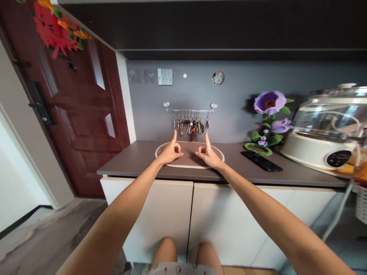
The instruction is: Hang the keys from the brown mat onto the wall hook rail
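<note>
Both my arms reach forward over a grey counter [137, 158]. My left hand [170, 151] is closed in a fist with only the index finger stretched up, holding nothing. My right hand [208, 152] mirrors it, fingers curled and index finger raised. Both hover over an oval brown mat [189, 160] with a white rim. The fingertips point toward several keys [190, 126] that hang from a metal hook rail [189, 110] on the grey wall just behind.
A black phone [260, 161] lies on the counter to the right, beside purple artificial flowers [269, 114]. A white appliance with a clear lid [323, 130] stands at far right. A dark red door [71, 103] is at left. White cabinets [172, 214] sit below.
</note>
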`<state>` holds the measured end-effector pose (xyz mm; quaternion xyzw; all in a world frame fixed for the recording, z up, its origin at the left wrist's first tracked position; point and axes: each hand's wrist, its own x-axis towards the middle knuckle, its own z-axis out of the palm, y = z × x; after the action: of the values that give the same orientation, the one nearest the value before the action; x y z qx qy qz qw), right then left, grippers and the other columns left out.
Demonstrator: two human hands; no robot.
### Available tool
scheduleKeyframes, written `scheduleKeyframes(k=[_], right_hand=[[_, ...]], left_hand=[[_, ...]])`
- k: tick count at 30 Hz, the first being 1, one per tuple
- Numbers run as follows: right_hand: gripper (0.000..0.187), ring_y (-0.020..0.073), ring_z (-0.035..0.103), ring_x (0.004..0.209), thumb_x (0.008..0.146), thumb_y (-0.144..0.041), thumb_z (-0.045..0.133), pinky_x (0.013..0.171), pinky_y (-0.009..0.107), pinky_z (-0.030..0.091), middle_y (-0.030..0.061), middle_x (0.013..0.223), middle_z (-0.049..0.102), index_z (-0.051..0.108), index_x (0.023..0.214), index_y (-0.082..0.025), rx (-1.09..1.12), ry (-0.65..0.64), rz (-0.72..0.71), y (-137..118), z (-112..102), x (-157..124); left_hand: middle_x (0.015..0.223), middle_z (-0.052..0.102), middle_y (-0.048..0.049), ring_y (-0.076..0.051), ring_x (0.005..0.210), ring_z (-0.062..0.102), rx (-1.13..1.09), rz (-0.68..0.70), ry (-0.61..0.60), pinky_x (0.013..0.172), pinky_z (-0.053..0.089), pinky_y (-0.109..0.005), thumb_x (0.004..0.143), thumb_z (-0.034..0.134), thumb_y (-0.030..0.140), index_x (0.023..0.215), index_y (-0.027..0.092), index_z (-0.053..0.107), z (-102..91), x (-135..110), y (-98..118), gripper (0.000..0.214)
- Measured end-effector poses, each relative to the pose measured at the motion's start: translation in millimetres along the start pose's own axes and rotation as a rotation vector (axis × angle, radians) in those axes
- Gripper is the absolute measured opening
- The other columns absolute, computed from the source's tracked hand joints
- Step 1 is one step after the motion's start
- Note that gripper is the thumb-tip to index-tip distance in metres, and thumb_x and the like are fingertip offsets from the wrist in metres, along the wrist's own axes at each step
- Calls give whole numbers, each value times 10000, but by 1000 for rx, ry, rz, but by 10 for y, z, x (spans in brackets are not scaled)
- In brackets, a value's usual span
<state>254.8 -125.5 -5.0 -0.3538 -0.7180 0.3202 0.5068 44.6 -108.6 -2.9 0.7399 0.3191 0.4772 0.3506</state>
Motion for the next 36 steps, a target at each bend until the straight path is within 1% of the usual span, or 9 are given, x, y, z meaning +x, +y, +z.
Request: scheduleKeyframes(k=[8,13,16,19,24,27,29,32,36], right_hand=[[902,78,441,566,693,-219,573,639,235,428,-66,636,479,-6,1385,-239,-105,19,-61,18,27,-103],[858,97,485,604,710,-268,581,668,272,454,-45,679,518,51,1385,-255,-108,42,-8,62,-37,-29],[794,147,546,797,674,-350,629,761,318,460,30,907,573,225,1352,-269,-137,121,81,106,-160,113],[787,206,513,1007,623,-432,664,870,348,422,104,1181,488,328,1308,-236,-148,223,179,144,-347,335],[883,279,429,1142,523,-469,725,910,404,391,157,1319,375,358,1283,-212,-91,324,268,206,-706,814],[847,274,405,1164,514,-489,723,905,401,385,143,1328,375,391,1246,-221,-76,400,285,264,-868,1088],[777,251,434,1131,535,-509,702,863,371,408,120,1302,414,420,1205,-233,-55,401,302,320,-931,1236],[642,202,524,981,564,-524,678,750,299,444,91,1190,515,481,1102,-234,-5,356,317,432,-960,1404],[457,120,561,745,620,-552,621,624,225,449,41,979,598,531,916,-216,125,246,272,598,-906,1559]], left_hand=[[666,502,76,-53,577,477,19,47,-51,639,407,-184,619,630,153,1362,251,-125,-5,-80,-171,1064],[754,552,28,-86,665,519,-72,-76,77,687,426,-232,614,680,226,1375,257,-73,-67,40,-219,1071],[1012,572,-81,-155,890,533,-103,-212,217,773,421,-271,567,730,278,1382,235,112,-167,204,-237,1023],[1257,449,-143,-230,1124,434,-95,-295,307,870,380,-303,510,768,290,1338,212,268,-300,440,-263,970],[1364,329,-163,-264,1232,343,-116,-306,329,935,331,-324,450,794,300,1249,198,385,-490,963,-370,904],[1359,335,-170,-263,1228,348,-154,-323,330,949,314,-340,432,801,311,1187,192,429,-546,1276,-439,850],[1300,415,-166,-248,1177,410,-195,-339,344,935,328,-339,423,803,327,1117,184,471,-564,1449,-474,783],[1041,589,-124,-181,973,548,-306,-333,290,878,380,-307,486,758,424,934,148,535,-576,1641,-507,572],[755,610,-65,-121,724,583,-474,-337,146,788,441,-293,586,631,561,771,134,540,-549,1806,-530,475]])
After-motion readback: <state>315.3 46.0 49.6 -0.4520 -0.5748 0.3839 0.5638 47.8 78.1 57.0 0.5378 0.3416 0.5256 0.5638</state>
